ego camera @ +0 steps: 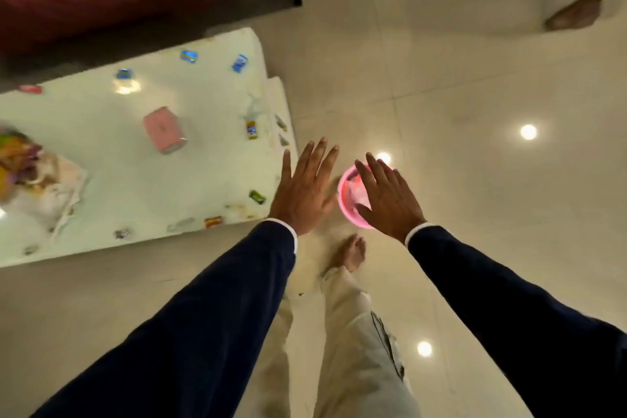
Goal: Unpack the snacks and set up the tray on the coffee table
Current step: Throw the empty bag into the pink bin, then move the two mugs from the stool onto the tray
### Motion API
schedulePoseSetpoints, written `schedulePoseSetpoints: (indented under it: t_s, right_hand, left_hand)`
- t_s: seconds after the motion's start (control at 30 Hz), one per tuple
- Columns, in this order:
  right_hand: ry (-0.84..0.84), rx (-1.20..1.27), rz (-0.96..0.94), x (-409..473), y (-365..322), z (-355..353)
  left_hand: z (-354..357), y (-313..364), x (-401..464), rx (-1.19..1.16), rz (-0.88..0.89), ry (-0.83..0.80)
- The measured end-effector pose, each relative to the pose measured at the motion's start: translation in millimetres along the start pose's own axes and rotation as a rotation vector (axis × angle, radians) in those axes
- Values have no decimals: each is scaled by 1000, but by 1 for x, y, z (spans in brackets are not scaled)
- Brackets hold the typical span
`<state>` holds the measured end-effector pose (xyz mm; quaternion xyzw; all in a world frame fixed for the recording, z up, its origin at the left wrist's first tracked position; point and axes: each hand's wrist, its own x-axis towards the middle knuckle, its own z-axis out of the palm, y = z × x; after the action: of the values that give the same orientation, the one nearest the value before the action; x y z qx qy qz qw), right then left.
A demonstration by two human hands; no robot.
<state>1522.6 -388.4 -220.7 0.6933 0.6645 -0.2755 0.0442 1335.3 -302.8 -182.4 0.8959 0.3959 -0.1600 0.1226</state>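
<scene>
On the white coffee table (101,159) lie scattered small snack packets (240,63); both hands' fingers (315,159) spread, holding nothing.

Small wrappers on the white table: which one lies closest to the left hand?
The green wrapper, near the table's right edge, beside the left hand. The blue, orange and silver ones lie farther off.

I can read no text from my head view. The small snack packets (240,63) on the coffee table (101,159) carry printing, but it is probably too blurred to make out.
</scene>
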Motion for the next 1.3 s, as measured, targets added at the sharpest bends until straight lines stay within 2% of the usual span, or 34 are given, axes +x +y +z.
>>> schedulePoseSetpoints:
  t_s: [0.17,0.4,0.83,1.07,1.3]
  right_hand:
    - [111,-66,-167,-29,-94,-88]
    - [236,-205,-342,-49,-231,-144]
    - [269,-408,-671,-68,-541,-118]
    - [250,-468,-804,-62,-675,-107]
    - [206,-454,-893,-27,-769,-79]
  left_hand:
    - [-79,-39,-83,73,-69,80]
    - [-108,-114,-222,93,-245,236]
    - [-71,-293,-512,17,-710,337]
    - [-71,-355,-600,-30,-844,421]
    - [-49,-426,-640,-76,-942,404]
